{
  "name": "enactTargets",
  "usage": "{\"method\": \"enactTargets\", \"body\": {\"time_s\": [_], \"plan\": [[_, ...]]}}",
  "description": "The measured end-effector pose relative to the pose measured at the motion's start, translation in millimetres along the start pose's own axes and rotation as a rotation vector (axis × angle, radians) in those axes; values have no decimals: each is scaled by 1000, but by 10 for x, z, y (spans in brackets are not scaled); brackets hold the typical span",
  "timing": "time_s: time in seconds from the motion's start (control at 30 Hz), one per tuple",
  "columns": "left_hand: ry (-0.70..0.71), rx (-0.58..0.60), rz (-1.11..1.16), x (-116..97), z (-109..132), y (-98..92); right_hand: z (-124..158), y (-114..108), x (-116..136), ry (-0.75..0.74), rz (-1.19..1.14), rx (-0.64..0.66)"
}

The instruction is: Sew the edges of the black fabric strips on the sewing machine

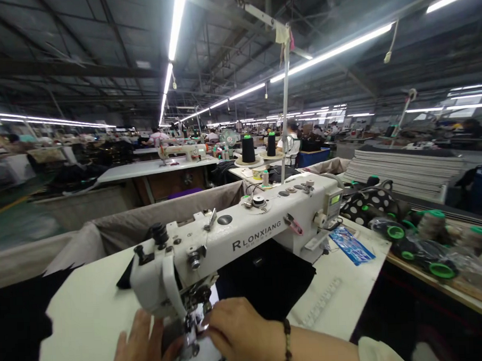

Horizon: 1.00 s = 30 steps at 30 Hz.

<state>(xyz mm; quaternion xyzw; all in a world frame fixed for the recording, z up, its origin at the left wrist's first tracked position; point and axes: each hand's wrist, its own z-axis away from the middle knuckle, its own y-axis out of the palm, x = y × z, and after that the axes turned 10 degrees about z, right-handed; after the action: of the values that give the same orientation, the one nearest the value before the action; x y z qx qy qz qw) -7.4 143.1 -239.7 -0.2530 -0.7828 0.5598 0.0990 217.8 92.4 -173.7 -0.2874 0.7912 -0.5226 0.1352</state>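
A white sewing machine (243, 231) marked RLONXIANG stands in front of me, its needle and presser foot (190, 331) at the lower middle. My left hand (146, 347) lies left of the presser foot with fingers spread forward and the thumb close to the foot. On the other side, my right hand (243, 332) has its thumb and fingers pinched together right beside the foot; what lies between the fingertips is hidden. A bead bracelet (287, 343) circles the right wrist. Black fabric (269, 280) lies under the machine's arm, beyond my right hand.
Pink-handled thread snips (294, 225) sit on the machine's front. A blue packet (351, 245) lies right on the white table (87, 309). Black thread cones (248, 149) stand behind. Bagged spools (423, 252) and stacked sheets (400, 173) are at right; black cloth (19, 328) hangs at left.
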Motion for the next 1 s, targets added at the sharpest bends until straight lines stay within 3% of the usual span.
{"method": "enactTargets", "body": {"time_s": [0.1, 0.23, 0.37, 0.5, 0.6, 0.73, 0.87, 1.0], "plan": [[-7, 118, -86, -211, 20, -355, 114, -278, -122, 158, -26, 25], [9, 403, 64, -469, 132, -893, 394, -488, -258, 233, -47, 142], [83, 417, 200, -706, 403, -1220, 623, -491, -197, 226, 17, 268], [222, 252, 309, -859, 727, -1206, 648, -432, -123, 216, 116, 319], [248, 173, 334, -899, 890, -1156, 632, -425, -123, 212, 174, 329], [224, 216, 307, -930, 973, -1172, 624, -456, -84, 163, 214, 331], [208, 302, 279, -1003, 966, -1196, 543, -468, -4, 16, 330, 432], [204, 304, 283, -1053, 970, -1171, 437, -471, 19, 3, 379, 474]]}}
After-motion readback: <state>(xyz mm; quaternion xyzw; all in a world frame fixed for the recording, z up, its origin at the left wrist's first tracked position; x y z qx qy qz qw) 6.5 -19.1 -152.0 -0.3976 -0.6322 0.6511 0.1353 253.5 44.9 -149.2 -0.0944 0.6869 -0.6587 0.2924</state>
